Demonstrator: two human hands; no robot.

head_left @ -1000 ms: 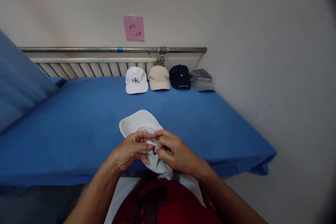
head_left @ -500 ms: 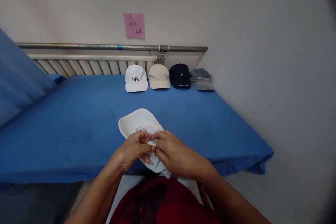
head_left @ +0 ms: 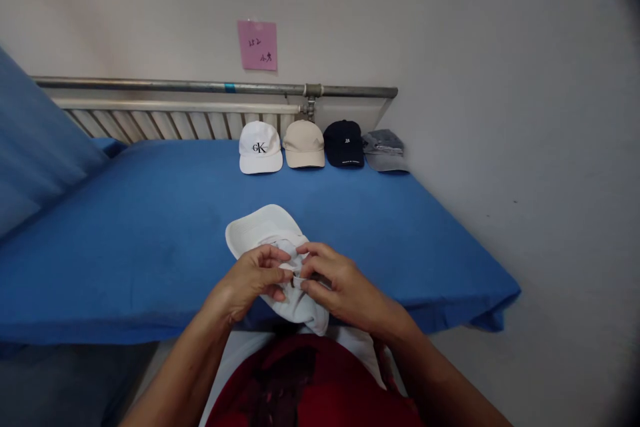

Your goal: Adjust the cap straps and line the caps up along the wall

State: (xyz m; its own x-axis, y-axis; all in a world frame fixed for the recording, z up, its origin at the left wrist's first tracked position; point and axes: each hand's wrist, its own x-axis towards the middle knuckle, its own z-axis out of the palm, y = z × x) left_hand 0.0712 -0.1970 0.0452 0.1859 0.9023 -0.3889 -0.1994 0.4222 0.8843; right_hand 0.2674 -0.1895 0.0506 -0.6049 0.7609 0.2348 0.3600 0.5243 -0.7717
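A white baseball cap (head_left: 265, 223) lies at the near edge of the blue-covered table, its brim pointing away to the left and its inside partly showing. Both hands are at the back of this cap, on its adjusting strap (head_left: 298, 278). My left hand (head_left: 260, 277) pinches the strap beside a small dark buckle or slot, thumb against fingers. From the other side, my right hand (head_left: 333, 280) grips the strap's right part between thumb and forefinger. Fingers cover some of the strap.
Along the back stand a white cap with black letters (head_left: 261, 148), a beige cap (head_left: 303, 145), a black cap (head_left: 343, 144) and a grey denim cap (head_left: 385, 150). Behind the blue sheet (head_left: 150, 233) are a radiator (head_left: 165, 123) and a metal pipe (head_left: 175, 85). A blue curtain (head_left: 35, 153) hangs left.
My right hand has shifted slightly right, its fingers spreading a little from the left hand's, and more of the strap shows between them. The other caps stay in place.
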